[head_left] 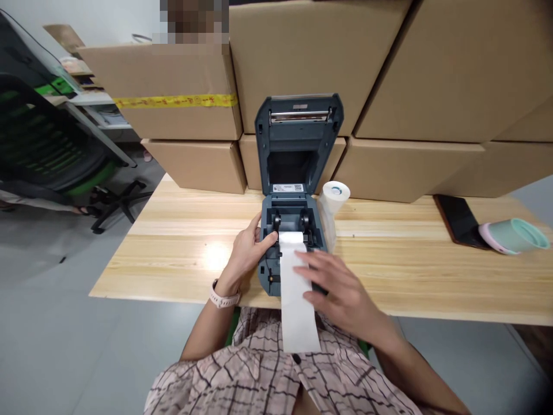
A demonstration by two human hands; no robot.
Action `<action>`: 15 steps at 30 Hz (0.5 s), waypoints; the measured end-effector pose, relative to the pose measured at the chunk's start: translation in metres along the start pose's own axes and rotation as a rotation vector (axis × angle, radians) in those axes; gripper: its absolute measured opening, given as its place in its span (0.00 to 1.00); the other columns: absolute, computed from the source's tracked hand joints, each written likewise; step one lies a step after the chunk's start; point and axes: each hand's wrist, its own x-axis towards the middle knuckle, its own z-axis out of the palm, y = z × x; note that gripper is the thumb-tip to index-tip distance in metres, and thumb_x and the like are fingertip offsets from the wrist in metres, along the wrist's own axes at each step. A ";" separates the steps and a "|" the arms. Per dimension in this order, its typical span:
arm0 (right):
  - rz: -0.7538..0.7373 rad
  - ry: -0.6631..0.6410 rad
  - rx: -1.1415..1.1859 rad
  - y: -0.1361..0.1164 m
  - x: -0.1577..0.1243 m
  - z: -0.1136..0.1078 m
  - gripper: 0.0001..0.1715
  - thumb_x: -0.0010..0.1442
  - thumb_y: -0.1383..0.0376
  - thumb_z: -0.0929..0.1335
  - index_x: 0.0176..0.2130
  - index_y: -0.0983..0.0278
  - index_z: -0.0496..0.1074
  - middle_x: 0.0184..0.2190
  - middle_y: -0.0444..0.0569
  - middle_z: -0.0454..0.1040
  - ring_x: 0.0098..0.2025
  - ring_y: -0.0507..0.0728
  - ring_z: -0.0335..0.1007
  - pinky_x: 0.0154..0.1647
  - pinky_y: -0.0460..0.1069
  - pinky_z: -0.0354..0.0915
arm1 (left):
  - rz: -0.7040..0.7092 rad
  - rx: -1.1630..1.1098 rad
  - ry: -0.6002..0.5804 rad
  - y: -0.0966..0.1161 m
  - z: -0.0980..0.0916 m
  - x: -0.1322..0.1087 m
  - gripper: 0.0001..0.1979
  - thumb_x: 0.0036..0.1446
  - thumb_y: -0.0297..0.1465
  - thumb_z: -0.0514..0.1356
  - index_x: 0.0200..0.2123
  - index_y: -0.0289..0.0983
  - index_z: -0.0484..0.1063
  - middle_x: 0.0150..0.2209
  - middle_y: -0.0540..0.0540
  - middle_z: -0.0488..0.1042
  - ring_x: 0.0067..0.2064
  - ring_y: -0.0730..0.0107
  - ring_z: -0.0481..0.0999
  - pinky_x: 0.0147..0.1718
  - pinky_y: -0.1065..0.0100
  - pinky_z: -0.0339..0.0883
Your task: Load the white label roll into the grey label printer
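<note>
A dark grey label printer (268, 204) stands on the table with its lid (294, 138) tilted up. From inside it a strip of white label paper (298, 311) runs out over the front and hangs past the table edge. My left hand (250, 248) grips the printer's left side, thumb on the inner rim and fingers around the outer wall. My right hand (337, 285) is spread over the right side of the strip, its fingertips at the paper and slightly blurred. Whether they press on it I cannot tell.
A white label roll (336, 195) stands just right of the printer. Large cardboard boxes (302, 52) are stacked behind. At the right lie a dark phone (460, 219) and a mint-green cup (514, 235). A black office chair (47, 138) is off the table's left end.
</note>
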 end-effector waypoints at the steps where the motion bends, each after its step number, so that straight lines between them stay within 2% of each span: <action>1: 0.021 0.056 0.020 0.008 0.009 -0.008 0.28 0.71 0.59 0.67 0.67 0.52 0.65 0.65 0.51 0.72 0.66 0.62 0.70 0.66 0.67 0.68 | 0.000 -0.024 -0.005 -0.001 0.000 0.000 0.35 0.61 0.46 0.63 0.68 0.39 0.65 0.26 0.53 0.68 0.27 0.71 0.65 0.29 0.70 0.58; 4: 0.094 0.278 0.030 0.049 0.057 -0.032 0.37 0.70 0.54 0.68 0.72 0.49 0.56 0.74 0.50 0.59 0.74 0.65 0.57 0.72 0.68 0.60 | -0.011 -0.069 -0.011 -0.002 0.000 0.000 0.36 0.61 0.44 0.63 0.69 0.38 0.64 0.27 0.53 0.69 0.27 0.71 0.66 0.29 0.70 0.59; 6: 0.120 0.359 0.071 0.082 0.103 -0.045 0.38 0.73 0.49 0.64 0.74 0.52 0.51 0.76 0.51 0.51 0.76 0.63 0.52 0.73 0.64 0.60 | -0.021 -0.074 -0.006 -0.001 0.000 0.000 0.36 0.61 0.44 0.64 0.69 0.38 0.63 0.26 0.54 0.68 0.27 0.72 0.65 0.29 0.70 0.59; 7: 0.144 0.377 0.098 0.097 0.127 -0.050 0.35 0.75 0.47 0.60 0.73 0.55 0.53 0.77 0.52 0.49 0.76 0.62 0.50 0.71 0.61 0.62 | -0.024 -0.072 -0.003 -0.001 0.000 -0.001 0.36 0.61 0.45 0.64 0.69 0.39 0.63 0.26 0.55 0.67 0.27 0.72 0.65 0.29 0.71 0.58; 8: 0.194 0.351 0.114 0.110 0.151 -0.054 0.34 0.76 0.47 0.53 0.70 0.59 0.60 0.77 0.52 0.48 0.76 0.61 0.50 0.69 0.57 0.63 | -0.023 -0.068 0.000 0.000 0.000 -0.002 0.36 0.62 0.45 0.63 0.69 0.39 0.63 0.26 0.55 0.67 0.27 0.72 0.65 0.29 0.71 0.59; 9: 0.235 0.309 0.154 0.119 0.173 -0.057 0.44 0.73 0.46 0.44 0.62 0.65 0.70 0.75 0.50 0.50 0.74 0.63 0.51 0.63 0.52 0.65 | -0.017 -0.067 0.008 0.001 0.000 -0.002 0.34 0.63 0.46 0.62 0.69 0.39 0.65 0.26 0.54 0.67 0.28 0.72 0.66 0.30 0.70 0.59; 10: 0.252 0.258 0.196 0.124 0.191 -0.058 0.58 0.66 0.47 0.34 0.51 0.72 0.76 0.73 0.48 0.53 0.71 0.65 0.54 0.56 0.48 0.66 | -0.006 -0.070 0.023 0.002 0.000 -0.003 0.33 0.65 0.48 0.60 0.68 0.39 0.66 0.26 0.53 0.69 0.29 0.71 0.67 0.31 0.70 0.61; 11: 0.265 0.216 0.228 0.125 0.204 -0.059 0.64 0.59 0.49 0.30 0.40 0.75 0.78 0.71 0.46 0.56 0.69 0.66 0.57 0.49 0.47 0.66 | 0.002 -0.082 0.046 0.002 0.000 -0.004 0.32 0.66 0.49 0.58 0.67 0.39 0.68 0.28 0.52 0.70 0.30 0.70 0.69 0.32 0.69 0.62; 12: 0.267 0.188 0.256 0.123 0.210 -0.059 0.65 0.55 0.49 0.28 0.32 0.76 0.77 0.68 0.44 0.61 0.66 0.66 0.59 0.44 0.48 0.66 | 0.004 -0.107 0.078 0.002 0.000 -0.004 0.32 0.68 0.50 0.56 0.66 0.38 0.69 0.29 0.50 0.72 0.32 0.69 0.70 0.33 0.68 0.64; 13: 0.264 0.177 0.279 0.118 0.210 -0.058 0.65 0.54 0.49 0.28 0.29 0.76 0.77 0.65 0.42 0.65 0.65 0.66 0.62 0.41 0.48 0.67 | 0.002 -0.149 0.120 0.001 0.000 -0.003 0.33 0.68 0.51 0.53 0.66 0.36 0.68 0.31 0.48 0.73 0.33 0.69 0.71 0.33 0.68 0.65; 15: 0.245 0.203 0.290 0.102 0.192 -0.056 0.62 0.64 0.47 0.32 0.35 0.72 0.80 0.62 0.42 0.72 0.64 0.65 0.66 0.45 0.50 0.70 | 0.001 -0.275 0.218 -0.003 0.000 0.000 0.35 0.69 0.52 0.52 0.69 0.35 0.64 0.36 0.44 0.76 0.34 0.67 0.73 0.32 0.68 0.67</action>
